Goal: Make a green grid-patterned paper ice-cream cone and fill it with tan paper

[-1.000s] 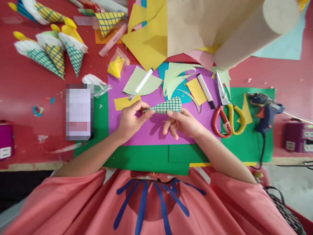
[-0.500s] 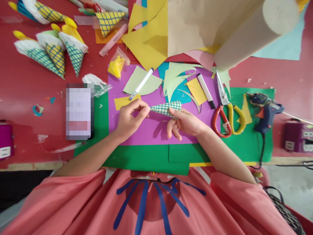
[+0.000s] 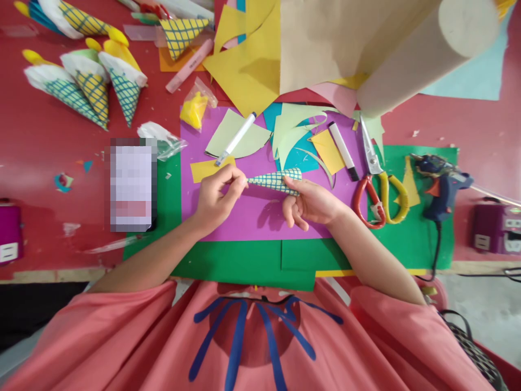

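Observation:
A small paper cone (image 3: 271,181), pale with a blue-green grid, lies level between my hands above the purple sheet (image 3: 244,225). My left hand (image 3: 220,196) pinches its pointed tip between thumb and forefinger. At the wide end, my right hand (image 3: 311,202) grips the cone with the thumb on top; its lower fingers curl loosely below. A white marker (image 3: 236,139) rests on a light green paper piece (image 3: 252,136) just beyond my left hand. Another marker (image 3: 343,151) with a black cap lies past my right hand.
Scissors (image 3: 370,174) and a glue gun (image 3: 443,187) lie to the right. A phone (image 3: 131,187) is at the left, finished cones (image 3: 124,89) at the upper left. A large paper roll (image 3: 407,60) and yellow paper (image 3: 248,70) occupy the back.
My right thumb and fingers have shifted slightly to the right along the cone's wide end. The cone's tip and my left hand's fingertips have moved a little left.

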The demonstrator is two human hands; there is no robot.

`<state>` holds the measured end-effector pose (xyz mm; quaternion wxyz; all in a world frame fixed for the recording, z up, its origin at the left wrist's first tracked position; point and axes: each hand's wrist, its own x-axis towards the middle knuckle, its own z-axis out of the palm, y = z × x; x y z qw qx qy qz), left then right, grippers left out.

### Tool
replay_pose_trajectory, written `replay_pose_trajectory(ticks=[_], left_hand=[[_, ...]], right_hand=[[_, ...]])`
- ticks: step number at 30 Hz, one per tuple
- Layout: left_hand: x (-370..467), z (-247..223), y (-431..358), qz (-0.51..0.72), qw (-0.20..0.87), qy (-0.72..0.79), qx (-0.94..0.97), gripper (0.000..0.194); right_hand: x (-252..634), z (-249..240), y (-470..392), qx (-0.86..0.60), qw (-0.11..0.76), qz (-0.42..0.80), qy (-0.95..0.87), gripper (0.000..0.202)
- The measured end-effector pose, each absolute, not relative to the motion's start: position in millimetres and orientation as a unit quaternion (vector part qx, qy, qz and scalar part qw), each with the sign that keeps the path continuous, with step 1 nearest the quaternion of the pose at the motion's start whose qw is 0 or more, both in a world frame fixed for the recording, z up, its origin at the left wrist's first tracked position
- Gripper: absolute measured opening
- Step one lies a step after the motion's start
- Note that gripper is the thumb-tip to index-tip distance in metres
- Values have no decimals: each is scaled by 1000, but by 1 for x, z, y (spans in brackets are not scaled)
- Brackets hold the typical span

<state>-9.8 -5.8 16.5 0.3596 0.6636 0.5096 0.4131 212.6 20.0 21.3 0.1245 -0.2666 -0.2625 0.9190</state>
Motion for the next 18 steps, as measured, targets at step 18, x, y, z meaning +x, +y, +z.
replay_pose_trajectory(ticks=[18], left_hand=[[-11,19,-2,386,275,337,814,15]], right_hand=[[219,9,21,-143,-19,975,-167,81]])
